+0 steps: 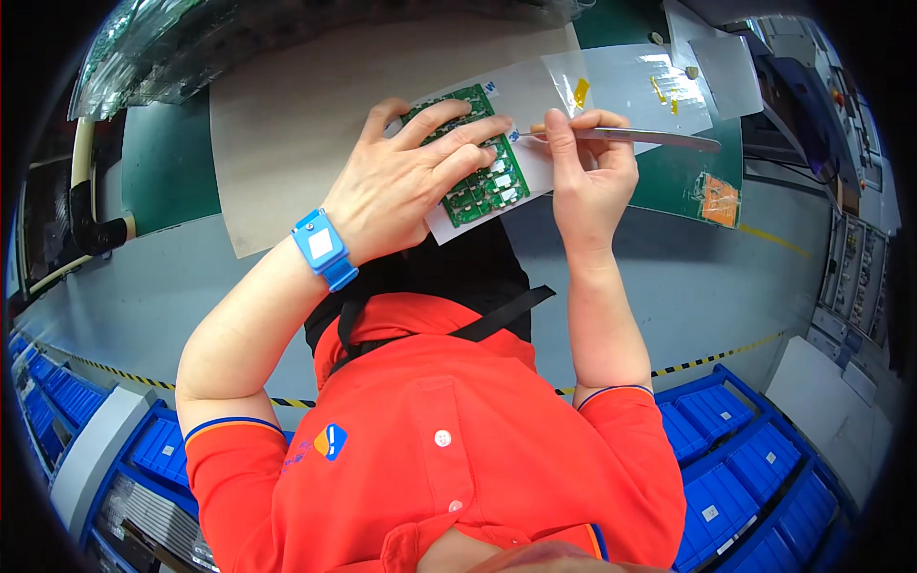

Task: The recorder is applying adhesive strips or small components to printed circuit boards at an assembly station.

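A green circuit board [508, 177] with rows of small parts lies slanted on white sheets at the bench edge. Over its upper left part rests my left hand [411, 158], fingers spread and touching the board; a blue wrist strap [323, 248] circles that wrist. My right hand [594, 172], just right of the board, pinches metal tweezers [669, 139] between thumb and fingers. Their slim tip points left, toward the board's right edge, near a small blue-printed mark on the white sheet. Whether the tip touches anything is too small to tell.
Yellow tape pieces [581, 93] lie on a clear sheet [621, 81] at the far right. A brown paper sheet [287, 124] covers the green bench. Clear plastic packaging [143, 57] sits far left. Blue bins [716, 501] stand on racks behind me.
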Motion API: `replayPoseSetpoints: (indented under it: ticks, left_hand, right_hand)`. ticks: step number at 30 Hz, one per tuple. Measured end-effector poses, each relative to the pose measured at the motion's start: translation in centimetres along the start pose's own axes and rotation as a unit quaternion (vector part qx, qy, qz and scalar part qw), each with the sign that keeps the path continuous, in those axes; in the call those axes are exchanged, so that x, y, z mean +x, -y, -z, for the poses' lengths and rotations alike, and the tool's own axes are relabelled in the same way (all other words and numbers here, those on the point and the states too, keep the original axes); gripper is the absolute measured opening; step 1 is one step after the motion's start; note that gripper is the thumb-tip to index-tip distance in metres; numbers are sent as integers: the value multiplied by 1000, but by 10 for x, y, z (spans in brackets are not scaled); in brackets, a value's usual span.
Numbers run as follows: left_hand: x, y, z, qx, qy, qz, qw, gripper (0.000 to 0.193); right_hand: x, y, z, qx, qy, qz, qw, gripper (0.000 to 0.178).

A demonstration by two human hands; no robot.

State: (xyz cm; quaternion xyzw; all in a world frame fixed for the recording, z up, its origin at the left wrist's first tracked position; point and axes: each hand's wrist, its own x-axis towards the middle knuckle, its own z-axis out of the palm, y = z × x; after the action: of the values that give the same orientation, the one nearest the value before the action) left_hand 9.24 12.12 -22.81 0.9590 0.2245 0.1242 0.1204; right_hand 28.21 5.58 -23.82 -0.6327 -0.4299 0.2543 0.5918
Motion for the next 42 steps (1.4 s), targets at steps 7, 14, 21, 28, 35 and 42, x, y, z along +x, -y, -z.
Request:
replayPoseSetpoints:
  ticks: [7,14,21,28,35,42]
  left_hand:
    - [1,-2,1,-6,-6,-5,1000,53]
    - [0,-2,1,-5,6,-3,1000,56]
    - [1,-2,3,0,4,-3,1000,57]
    - [-2,0,2,-47,10,-14,999,67]
    - [-11,5,-1,-105,-25,-14,994,65]
    - [-10,5,-2,-98,-33,-21,994,62]
  right_hand:
    - [3,-9,0,-13,-55,56,997,17]
    - [1,-6,-3,37,-48,40,997,18]
    - [2,-9,3,-16,-10,58,998,17]
    - [3,12,4,107,-39,-7,994,17]
    - [-4,9,-8,47,-14,10,999,19]
    - [-3,6,-17,61,-2,-12,998,20]
